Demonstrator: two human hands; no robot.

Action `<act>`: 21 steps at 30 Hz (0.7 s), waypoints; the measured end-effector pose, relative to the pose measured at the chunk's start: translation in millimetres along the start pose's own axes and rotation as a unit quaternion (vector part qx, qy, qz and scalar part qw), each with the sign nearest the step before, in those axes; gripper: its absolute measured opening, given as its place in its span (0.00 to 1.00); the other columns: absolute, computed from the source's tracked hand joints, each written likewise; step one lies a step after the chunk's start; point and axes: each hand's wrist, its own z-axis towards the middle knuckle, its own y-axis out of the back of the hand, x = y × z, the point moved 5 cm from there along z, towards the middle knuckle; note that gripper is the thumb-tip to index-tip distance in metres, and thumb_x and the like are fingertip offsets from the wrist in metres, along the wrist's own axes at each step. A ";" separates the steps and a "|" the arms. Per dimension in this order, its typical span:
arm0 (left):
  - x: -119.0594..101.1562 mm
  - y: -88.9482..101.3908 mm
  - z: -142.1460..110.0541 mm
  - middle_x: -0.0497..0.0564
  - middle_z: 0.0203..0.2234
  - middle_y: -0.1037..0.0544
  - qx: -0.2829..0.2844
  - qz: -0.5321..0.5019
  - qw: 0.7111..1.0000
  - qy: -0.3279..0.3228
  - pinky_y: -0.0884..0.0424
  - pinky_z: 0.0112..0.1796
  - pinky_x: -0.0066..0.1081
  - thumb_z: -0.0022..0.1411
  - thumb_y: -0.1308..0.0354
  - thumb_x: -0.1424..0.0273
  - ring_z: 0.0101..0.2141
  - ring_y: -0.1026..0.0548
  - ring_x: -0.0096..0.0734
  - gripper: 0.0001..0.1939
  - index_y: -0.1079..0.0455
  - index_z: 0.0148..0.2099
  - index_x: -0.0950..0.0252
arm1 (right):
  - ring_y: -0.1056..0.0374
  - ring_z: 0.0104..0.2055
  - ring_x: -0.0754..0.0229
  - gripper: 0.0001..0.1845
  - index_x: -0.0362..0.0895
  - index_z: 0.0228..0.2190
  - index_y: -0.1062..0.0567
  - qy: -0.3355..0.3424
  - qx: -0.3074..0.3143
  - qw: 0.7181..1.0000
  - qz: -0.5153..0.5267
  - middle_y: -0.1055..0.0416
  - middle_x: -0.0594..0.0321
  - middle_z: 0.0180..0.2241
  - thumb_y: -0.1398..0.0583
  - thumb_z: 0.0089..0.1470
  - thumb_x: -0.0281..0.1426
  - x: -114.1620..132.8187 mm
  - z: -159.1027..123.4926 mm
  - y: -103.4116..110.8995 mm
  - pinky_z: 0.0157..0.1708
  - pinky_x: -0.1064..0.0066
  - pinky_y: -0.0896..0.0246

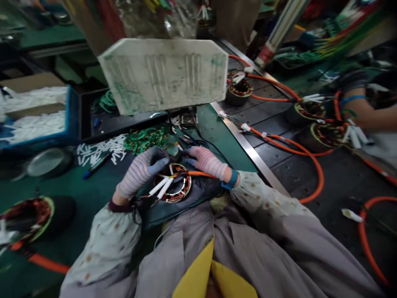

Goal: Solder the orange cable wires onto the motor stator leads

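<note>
A motor stator (186, 192) with copper windings lies in front of me on a dark pad. White sleeves (165, 187) and an orange cable (200, 174) lie across its ring. My left hand (144, 167), in a striped glove with grey fingertips, is at the stator's upper left; its thumb and fingers are pinched together, and what is between them is too small to make out. On the upper right side, my right hand (207, 160) has its fingers apart beside the stator, above the orange cable, with nothing clearly held.
Green pieces (147, 140), cut white sleeves (104, 148) and a blue pen (94, 167) lie beyond my left hand. A white panel (167, 76) hangs ahead. Another stator (46, 215) stands at left. Orange-cabled stators (322, 134) line the dark conveyor (279, 165), near another person's arm (356, 103).
</note>
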 end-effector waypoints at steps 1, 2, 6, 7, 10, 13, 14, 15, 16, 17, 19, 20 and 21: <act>1.3 -0.7 -0.2 0.52 0.36 0.16 0.005 -0.009 1.000 -0.004 0.23 0.44 0.41 0.68 0.34 0.40 0.38 0.18 0.48 0.27 0.24 0.42 0.60 | 0.17 0.55 0.50 0.17 0.41 0.60 0.13 -0.020 -0.003 1.000 -0.005 0.12 0.48 0.57 0.34 0.77 0.30 0.4 0.9 3.7 0.63 0.62 0.25; 2.5 -1.1 -0.3 0.52 0.35 0.16 0.007 -0.019 1.000 -0.009 0.24 0.43 0.40 0.68 0.34 0.40 0.38 0.19 0.47 0.26 0.24 0.42 0.60 | 0.17 0.58 0.48 0.18 0.40 0.62 0.14 -0.048 -0.006 0.999 -0.021 0.13 0.46 0.59 0.36 0.78 0.31 1.5 2.0 8.2 0.65 0.61 0.26; 5.1 -3.2 -0.6 0.51 0.36 0.18 0.005 -0.037 0.998 -0.043 0.24 0.43 0.38 0.70 0.33 0.43 0.39 0.20 0.45 0.24 0.26 0.43 0.60 | 0.16 0.61 0.43 0.20 0.36 0.60 0.14 -0.129 0.039 0.980 -0.144 0.14 0.37 0.60 0.39 0.81 0.33 19.6 12.1 18.1 0.65 0.58 0.24; 5.9 -4.3 -0.7 0.51 0.37 0.18 0.006 -0.045 0.998 -0.050 0.23 0.44 0.38 0.70 0.33 0.44 0.39 0.20 0.45 0.24 0.26 0.44 0.60 | 0.16 0.61 0.42 0.19 0.36 0.59 0.13 -0.131 0.059 0.976 -0.162 0.14 0.36 0.59 0.39 0.80 0.32 26.2 16.4 17.4 0.63 0.59 0.23; 8.1 -7.9 -2.0 0.51 0.40 0.16 0.012 -0.076 0.995 -0.058 0.22 0.47 0.38 0.70 0.31 0.45 0.41 0.18 0.44 0.23 0.26 0.45 0.60 | 0.14 0.59 0.39 0.17 0.34 0.57 0.13 -0.134 0.094 0.971 -0.174 0.12 0.35 0.57 0.37 0.75 0.27 40.3 27.9 16.3 0.57 0.59 0.21; 6.8 -9.9 -5.6 0.52 0.42 0.14 -0.005 -0.066 0.996 -0.057 0.21 0.49 0.38 0.70 0.32 0.46 0.43 0.18 0.43 0.22 0.25 0.47 0.60 | 0.14 0.60 0.37 0.18 0.34 0.57 0.13 -0.141 0.095 0.968 -0.185 0.13 0.34 0.58 0.37 0.75 0.29 39.7 26.5 25.8 0.56 0.58 0.21; 5.8 -10.1 -7.1 0.51 0.41 0.14 -0.018 -0.052 0.997 -0.054 0.21 0.49 0.38 0.71 0.33 0.47 0.42 0.18 0.43 0.21 0.23 0.47 0.60 | 0.14 0.60 0.38 0.18 0.35 0.57 0.13 -0.148 0.082 0.968 -0.185 0.13 0.35 0.58 0.38 0.76 0.31 36.4 21.3 31.8 0.55 0.58 0.21; 4.3 -9.6 -8.5 0.51 0.40 0.15 -0.037 -0.029 0.998 -0.052 0.21 0.48 0.38 0.71 0.34 0.48 0.41 0.18 0.43 0.20 0.22 0.48 0.60 | 0.14 0.59 0.38 0.19 0.36 0.56 0.12 -0.155 0.060 0.970 -0.180 0.12 0.36 0.58 0.38 0.78 0.34 32.4 13.8 38.3 0.55 0.59 0.22; 2.4 -8.9 -9.8 0.51 0.40 0.15 -0.061 0.003 0.997 -0.053 0.21 0.49 0.39 0.71 0.35 0.50 0.41 0.19 0.43 0.18 0.21 0.48 0.60 | 0.14 0.58 0.40 0.20 0.37 0.56 0.12 -0.158 0.033 0.973 -0.166 0.12 0.38 0.57 0.39 0.78 0.37 28.6 4.8 44.1 0.55 0.60 0.22; -0.1 -8.4 -10.8 0.52 0.41 0.16 -0.084 0.045 0.994 -0.058 0.21 0.50 0.40 0.72 0.37 0.52 0.43 0.19 0.45 0.17 0.21 0.48 0.60 | 0.13 0.57 0.41 0.20 0.38 0.56 0.12 -0.153 0.004 0.977 -0.145 0.11 0.40 0.56 0.39 0.79 0.39 25.5 -5.0 48.5 0.55 0.61 0.22; -5.5 -8.8 -11.1 0.56 0.45 0.16 -0.116 0.137 0.980 -0.082 0.21 0.55 0.45 0.72 0.39 0.56 0.48 0.19 0.49 0.13 0.20 0.45 0.60 | 0.13 0.54 0.44 0.20 0.40 0.55 0.12 -0.127 -0.042 0.986 -0.100 0.10 0.45 0.53 0.37 0.77 0.40 22.4 -22.4 50.5 0.56 0.62 0.23; -7.3 -10.0 -10.2 0.58 0.48 0.17 -0.120 0.176 0.973 -0.093 0.22 0.59 0.48 0.72 0.40 0.58 0.51 0.19 0.52 0.12 0.20 0.44 0.60 | 0.13 0.53 0.44 0.20 0.40 0.56 0.13 -0.111 -0.054 0.989 -0.085 0.10 0.45 0.52 0.36 0.76 0.40 21.8 -28.3 48.3 0.56 0.61 0.23; -7.8 -11.5 -8.7 0.60 0.49 0.18 -0.116 0.204 0.967 -0.099 0.23 0.62 0.50 0.72 0.40 0.59 0.53 0.20 0.54 0.12 0.21 0.44 0.60 | 0.14 0.52 0.43 0.20 0.40 0.57 0.13 -0.099 -0.062 0.990 -0.075 0.10 0.46 0.51 0.35 0.75 0.40 21.6 -31.8 44.9 0.56 0.61 0.23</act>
